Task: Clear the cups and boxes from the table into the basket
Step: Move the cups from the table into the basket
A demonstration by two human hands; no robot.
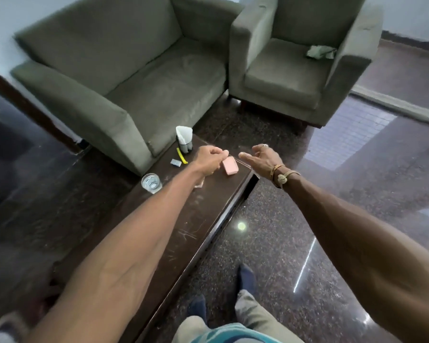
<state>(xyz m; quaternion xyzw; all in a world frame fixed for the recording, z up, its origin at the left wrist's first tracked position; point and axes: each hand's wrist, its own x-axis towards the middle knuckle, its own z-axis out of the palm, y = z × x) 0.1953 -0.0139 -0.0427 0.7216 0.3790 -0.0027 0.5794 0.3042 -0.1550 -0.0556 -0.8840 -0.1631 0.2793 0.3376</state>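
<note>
A small pink box [230,166] lies near the far right edge of the long dark wooden table [183,233]. My left hand [209,159] hovers just left of and over it, fingers curled shut, with nothing visibly in them. On the box's right, my right hand [263,158] reaches in with fingers spread and empty, short of touching it. A clear glass cup [151,183] stands at the table's left edge. A pale, clear object [199,184] shows partly from under my left forearm. No basket is in view.
At the table's far end stand a dark holder with white tissue [184,139], a yellow stick-like item [180,154] and a small blue-grey packet [175,162]. A green sofa [124,78] and armchair [295,65] lie beyond. The polished floor [307,219] is to the right.
</note>
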